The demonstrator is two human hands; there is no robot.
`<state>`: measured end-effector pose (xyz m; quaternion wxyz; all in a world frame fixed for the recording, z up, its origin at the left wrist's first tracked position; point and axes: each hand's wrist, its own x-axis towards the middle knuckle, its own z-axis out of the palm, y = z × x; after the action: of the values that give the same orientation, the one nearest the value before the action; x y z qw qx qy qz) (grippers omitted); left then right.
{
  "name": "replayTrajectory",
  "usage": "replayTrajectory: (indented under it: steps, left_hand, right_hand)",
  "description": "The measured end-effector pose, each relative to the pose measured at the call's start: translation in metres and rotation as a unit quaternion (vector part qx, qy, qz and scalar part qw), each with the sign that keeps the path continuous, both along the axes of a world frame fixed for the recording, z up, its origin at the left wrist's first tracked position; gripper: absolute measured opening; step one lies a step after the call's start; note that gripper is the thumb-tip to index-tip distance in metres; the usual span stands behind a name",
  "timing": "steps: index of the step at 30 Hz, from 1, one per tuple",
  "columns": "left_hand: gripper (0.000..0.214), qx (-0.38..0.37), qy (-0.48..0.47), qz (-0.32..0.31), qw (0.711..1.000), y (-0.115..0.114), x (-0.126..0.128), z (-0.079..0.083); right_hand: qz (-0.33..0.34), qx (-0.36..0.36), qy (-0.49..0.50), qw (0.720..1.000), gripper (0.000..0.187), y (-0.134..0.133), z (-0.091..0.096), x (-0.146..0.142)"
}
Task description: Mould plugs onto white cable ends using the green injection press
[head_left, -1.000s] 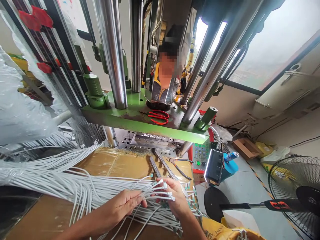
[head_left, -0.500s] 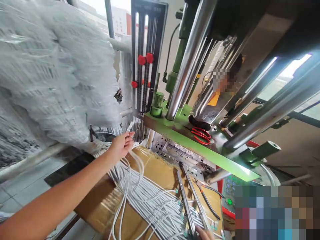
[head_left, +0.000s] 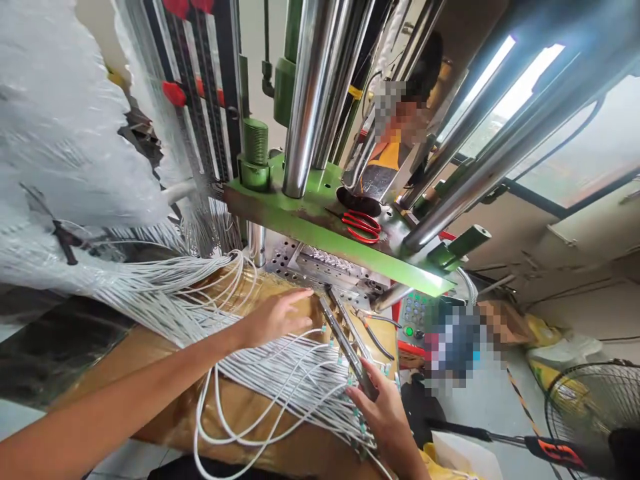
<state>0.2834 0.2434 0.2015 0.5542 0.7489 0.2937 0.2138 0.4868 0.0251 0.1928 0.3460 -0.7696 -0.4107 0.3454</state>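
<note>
My left hand (head_left: 277, 317) is above the white cables, its fingers stretched toward the metal bars and nothing in its grasp. My right hand (head_left: 385, 410) grips the near end of a long metal bar (head_left: 347, 348) between thumb and fingers. A second metal bar (head_left: 350, 320) lies alongside it. Many white cables (head_left: 270, 370) run across the brown table (head_left: 165, 417), with small teal-tipped ends (head_left: 340, 360) beside the bars. A few cables loop loosely over the front. Orange-handled pliers (head_left: 373, 337) lie to the right of the bars.
Ahead stands a green press plate (head_left: 320, 230) with red-handled scissors (head_left: 363, 227) on it and a perforated metal mould (head_left: 320, 263) below. Steel columns (head_left: 310, 100) rise from it. A control panel (head_left: 416, 313) and a fan (head_left: 595, 407) are at the right. Another person (head_left: 387, 157) is behind the press.
My left hand has let go of the white cable at the far left and moved right, opening. My right hand shows more fully on the bar. The view has shifted right.
</note>
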Motion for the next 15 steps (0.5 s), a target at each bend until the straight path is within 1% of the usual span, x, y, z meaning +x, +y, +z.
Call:
replayTrajectory:
  steps: [2,3,5,7,9,11,13,15]
  left_hand:
    - [0.085,0.035,0.047,-0.012,0.998,-0.003,0.014,-0.014]
    - [0.090,0.042,0.064,-0.014,0.997,0.000,0.017,-0.020]
    - [0.087,0.050,0.076,-0.015,0.996,0.008,0.018,-0.026]
    - [0.078,0.074,0.059,0.003,0.996,0.018,0.015,-0.028]
    - [0.074,0.110,0.038,0.041,0.992,0.030,0.015,-0.028]
    - [0.071,0.158,0.022,0.089,0.983,0.045,0.021,-0.027]
    - [0.067,0.187,0.023,0.150,0.970,0.065,0.035,-0.026]
    - [0.058,0.187,0.031,0.199,0.961,0.087,0.053,-0.025]
  right_hand:
    - [-0.002,0.017,0.019,1.000,0.059,0.008,0.005,0.000]
    - [0.001,0.028,0.023,0.999,0.057,0.012,0.007,0.000]
    - [0.007,0.055,0.019,0.998,0.053,0.023,0.012,0.001]
    - [0.013,0.072,0.006,0.997,0.049,0.037,0.017,0.005]
    - [0.024,0.071,-0.031,0.997,0.048,0.057,0.020,0.014]
    - [0.039,0.080,-0.099,0.991,0.049,0.083,0.020,0.027]
    - [0.048,0.113,-0.166,0.978,0.049,0.114,0.017,0.043]
    - [0.046,0.151,-0.204,0.966,0.047,0.148,0.012,0.059]
